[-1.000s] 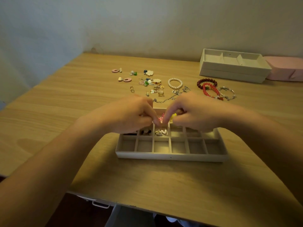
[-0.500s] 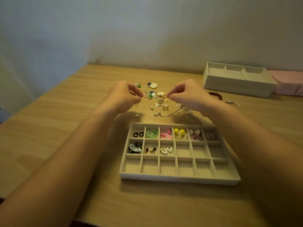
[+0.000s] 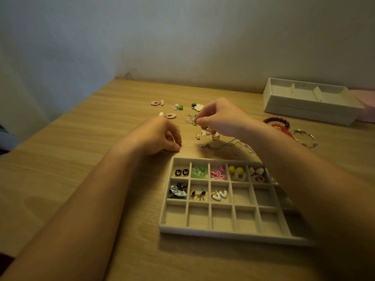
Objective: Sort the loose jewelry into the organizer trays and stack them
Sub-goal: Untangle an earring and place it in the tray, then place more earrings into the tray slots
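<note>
A pale wooden table point(image 3: 81, 159) stands against a plain wall, seen from above by the person working at it. Nearest the viewer lies a shallow grey organizer tray point(image 3: 203, 230) divided into small square cells. Its back row holds black studs point(image 3: 181, 172), green pieces point(image 3: 199, 173), pink pieces point(image 3: 218, 174), yellow balls with white parts point(image 3: 236, 173), and white hearts with a pink ring point(image 3: 256, 176). The middle row has three filled cells at its left end. The right forearm crosses over the tray's right edge and hides the cells there.

At the back right sits a deeper white tray point(image 3: 304, 110), with a pink box point(image 3: 368, 114) just beside it. In front of these lie a dark red bead bracelet point(image 3: 277, 119), a bright red bracelet point(image 3: 283, 127) and a silver bangle point(image 3: 304, 136). A silver chain point(image 3: 229, 144) lies just behind the organizer tray, partly under the right wrist.

The loose jewelry is scattered beyond the tray. It includes two pink ring earrings point(image 3: 155, 103) and a white flower earring point(image 3: 198, 107).

The right hand point(image 3: 221, 118) hovers over this scatter, its thumb and forefinger pinched on a small green earring point(image 3: 194, 121). The left hand point(image 3: 160, 136) rests on the table just behind the tray's left corner. Its fingers are curled and their tips are down on the wood; whether they hold anything cannot be told.
</note>
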`<move>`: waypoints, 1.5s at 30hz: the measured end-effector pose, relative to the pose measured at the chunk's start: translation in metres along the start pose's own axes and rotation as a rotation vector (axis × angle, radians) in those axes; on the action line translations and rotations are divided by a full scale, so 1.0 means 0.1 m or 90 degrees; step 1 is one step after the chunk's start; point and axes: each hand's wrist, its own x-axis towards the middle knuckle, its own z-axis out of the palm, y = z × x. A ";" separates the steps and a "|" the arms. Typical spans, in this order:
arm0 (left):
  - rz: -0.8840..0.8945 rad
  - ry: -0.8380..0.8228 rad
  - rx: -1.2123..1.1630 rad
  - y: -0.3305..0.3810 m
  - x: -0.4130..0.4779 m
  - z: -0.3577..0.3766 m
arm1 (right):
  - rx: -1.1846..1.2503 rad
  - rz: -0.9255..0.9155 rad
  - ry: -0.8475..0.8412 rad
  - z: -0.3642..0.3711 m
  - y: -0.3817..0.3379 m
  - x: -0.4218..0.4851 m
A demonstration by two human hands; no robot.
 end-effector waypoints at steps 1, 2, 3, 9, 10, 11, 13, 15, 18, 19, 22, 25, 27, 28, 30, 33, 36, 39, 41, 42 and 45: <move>0.000 0.005 0.002 -0.01 0.00 0.00 | 0.007 0.001 0.002 -0.01 -0.01 -0.02; -0.001 0.012 0.004 -0.02 0.00 0.00 | 0.015 0.005 0.006 -0.03 -0.02 -0.04; -0.003 0.022 0.000 -0.02 -0.01 0.01 | 0.025 0.010 0.014 -0.06 -0.03 -0.07; 0.080 0.120 -0.242 0.19 -0.13 0.03 | 0.085 0.023 0.040 -0.27 -0.05 -0.40; 0.102 0.119 -0.306 0.26 -0.17 0.05 | 0.098 0.024 0.036 -0.29 -0.05 -0.47; 0.122 0.119 -0.364 0.33 -0.20 0.07 | 0.116 0.026 0.030 -0.30 -0.04 -0.53; 0.156 0.128 -0.449 0.45 -0.26 0.12 | 0.178 0.032 0.012 -0.32 -0.03 -0.64; 0.187 0.143 -0.505 0.54 -0.30 0.18 | 0.256 0.036 -0.009 -0.34 -0.01 -0.74; 0.211 0.166 -0.574 0.62 -0.32 0.25 | 0.373 0.026 -0.027 -0.38 0.05 -0.85; 0.216 0.174 -0.590 0.63 -0.32 0.25 | 0.415 0.019 -0.035 -0.38 0.07 -0.87; 0.236 0.187 -0.604 0.68 -0.33 0.26 | 0.470 -0.004 -0.041 -0.39 0.12 -0.92; 0.257 0.187 -0.581 0.72 -0.35 0.26 | 0.468 -0.024 -0.036 -0.40 0.13 -0.93; 0.268 0.186 -0.571 0.73 -0.36 0.26 | 0.467 -0.026 -0.038 -0.40 0.14 -0.94; 0.273 0.184 -0.565 0.72 -0.36 0.26 | 0.467 -0.025 -0.038 -0.40 0.14 -0.95; 0.279 0.179 -0.552 0.71 -0.37 0.26 | 0.463 -0.025 -0.034 -0.40 0.15 -0.95; 0.284 0.175 -0.548 0.70 -0.37 0.25 | 0.457 -0.032 -0.031 -0.39 0.16 -0.96; 0.286 0.173 -0.534 0.71 -0.38 0.26 | 0.447 -0.031 -0.026 -0.38 0.16 -0.97; 0.279 0.174 -0.536 0.72 -0.39 0.26 | 0.443 -0.025 -0.023 -0.38 0.16 -0.98; 0.268 0.171 -0.551 0.73 -0.39 0.27 | 0.444 -0.022 -0.022 -0.39 0.16 -0.98; 0.260 0.171 -0.553 0.73 -0.39 0.27 | 0.445 -0.021 -0.018 -0.39 0.17 -0.99; 0.237 0.171 -0.535 0.75 -0.40 0.28 | 0.439 -0.018 -0.004 -0.41 0.18 -1.00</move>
